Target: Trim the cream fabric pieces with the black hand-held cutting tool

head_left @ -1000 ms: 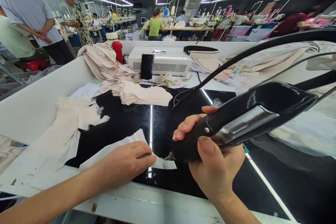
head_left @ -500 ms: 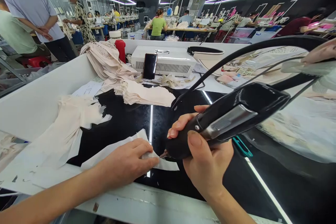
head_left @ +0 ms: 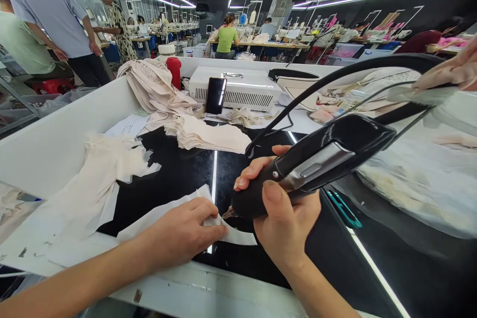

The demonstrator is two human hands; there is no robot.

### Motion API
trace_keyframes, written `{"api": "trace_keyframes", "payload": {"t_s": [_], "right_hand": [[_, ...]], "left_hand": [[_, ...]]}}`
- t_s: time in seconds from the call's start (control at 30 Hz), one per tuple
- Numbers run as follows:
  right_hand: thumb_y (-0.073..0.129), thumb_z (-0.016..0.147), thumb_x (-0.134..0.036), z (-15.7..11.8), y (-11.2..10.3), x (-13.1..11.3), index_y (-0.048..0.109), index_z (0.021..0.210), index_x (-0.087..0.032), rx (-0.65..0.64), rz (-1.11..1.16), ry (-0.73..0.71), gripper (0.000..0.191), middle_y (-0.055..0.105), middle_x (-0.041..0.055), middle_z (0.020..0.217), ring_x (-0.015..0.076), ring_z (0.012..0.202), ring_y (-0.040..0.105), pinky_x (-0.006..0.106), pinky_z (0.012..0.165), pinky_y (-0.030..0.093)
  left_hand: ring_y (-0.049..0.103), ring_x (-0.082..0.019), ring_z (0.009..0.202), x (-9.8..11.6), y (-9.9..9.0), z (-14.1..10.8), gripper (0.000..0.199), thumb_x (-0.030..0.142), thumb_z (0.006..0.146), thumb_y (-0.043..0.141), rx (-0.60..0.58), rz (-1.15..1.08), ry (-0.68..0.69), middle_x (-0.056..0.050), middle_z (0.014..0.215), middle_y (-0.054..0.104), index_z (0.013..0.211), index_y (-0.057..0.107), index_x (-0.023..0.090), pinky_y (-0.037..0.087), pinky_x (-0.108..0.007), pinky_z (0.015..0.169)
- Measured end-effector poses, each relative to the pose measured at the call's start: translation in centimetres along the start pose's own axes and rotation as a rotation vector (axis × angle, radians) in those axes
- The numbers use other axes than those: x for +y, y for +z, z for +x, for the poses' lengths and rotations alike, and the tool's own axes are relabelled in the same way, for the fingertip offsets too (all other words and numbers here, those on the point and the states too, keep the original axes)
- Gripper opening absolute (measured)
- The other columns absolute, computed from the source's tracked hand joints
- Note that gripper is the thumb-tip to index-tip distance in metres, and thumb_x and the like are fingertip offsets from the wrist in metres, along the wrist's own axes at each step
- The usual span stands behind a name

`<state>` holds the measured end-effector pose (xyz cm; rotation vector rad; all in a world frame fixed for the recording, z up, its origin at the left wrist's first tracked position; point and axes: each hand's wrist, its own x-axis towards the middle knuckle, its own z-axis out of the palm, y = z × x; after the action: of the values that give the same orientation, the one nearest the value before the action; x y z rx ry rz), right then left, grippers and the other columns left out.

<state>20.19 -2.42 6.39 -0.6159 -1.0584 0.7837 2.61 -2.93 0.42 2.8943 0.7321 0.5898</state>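
Observation:
My right hand is wrapped round a black corded hand tool with a silver lever on its side. The narrow metal tip of the tool points left, close to the fingers of my other hand. I cannot tell whether that tip touches the fabric. My left hand is closed on a pale curved fabric piece, thumb and fingers gripping it near its middle. The piece lies on the glossy black work surface, one end reaching right, past my thumb.
Stacked pale fabric cutouts lie ahead; more fabric is at left. Behind are a phone, a white vented box and a red bottle. A teal cutter-like object lies right. The tool's black cable arches overhead.
The tool and my right hand have shifted slightly left, the tip rising a little off the fabric's edge. My left hand stays on the fabric. At far left, a standing person's hands have come apart.

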Motion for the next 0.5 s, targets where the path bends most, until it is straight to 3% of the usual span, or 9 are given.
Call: {"api": "trace_keyframes", "payload": {"t_s": [0.23, 0.37, 0.5], "right_hand": [[0.074, 0.088, -0.027, 0.3, 0.2, 0.6, 0.058, 0.11, -0.027, -0.038, -0.037, 0.002, 0.027, 0.067, -0.0048, 0.08, 0.014, 0.061, 0.066, 0.03, 0.059, 0.058], [0.081, 0.086, -0.038, 0.7, -0.6, 0.4, 0.06, 0.11, -0.028, -0.05, -0.054, -0.022, 0.033, 0.069, -0.0044, 0.082, 0.0144, 0.065, 0.067, 0.029, 0.062, 0.058], [0.081, 0.087, -0.045, 1.4, -2.9, -0.2, 0.065, 0.11, -0.03, -0.081, -0.22, -0.082, 0.032, 0.073, -0.0016, 0.097, 0.0156, 0.078, 0.07, 0.03, 0.076, 0.059]], "left_hand": [[0.061, -0.02, 0.095, -0.1, 0.3, -0.1, 0.017, 0.022, 0.104, 0.056, 0.036, -0.04, -0.012, -0.007, 0.108, 0.061, 0.118, 0.066, 0.022, 0.056, -0.03, 0.082], [0.063, -0.018, 0.101, -0.5, -0.3, 0.0, 0.019, 0.023, 0.108, 0.05, 0.056, -0.155, -0.029, -0.007, 0.111, 0.064, 0.121, 0.064, 0.019, 0.055, -0.028, 0.088], [0.062, -0.021, 0.096, -1.6, -0.8, 0.7, 0.017, 0.022, 0.109, 0.047, 0.129, -0.048, -0.195, -0.007, 0.104, 0.065, 0.107, 0.063, 0.016, 0.054, -0.035, 0.088]]}}
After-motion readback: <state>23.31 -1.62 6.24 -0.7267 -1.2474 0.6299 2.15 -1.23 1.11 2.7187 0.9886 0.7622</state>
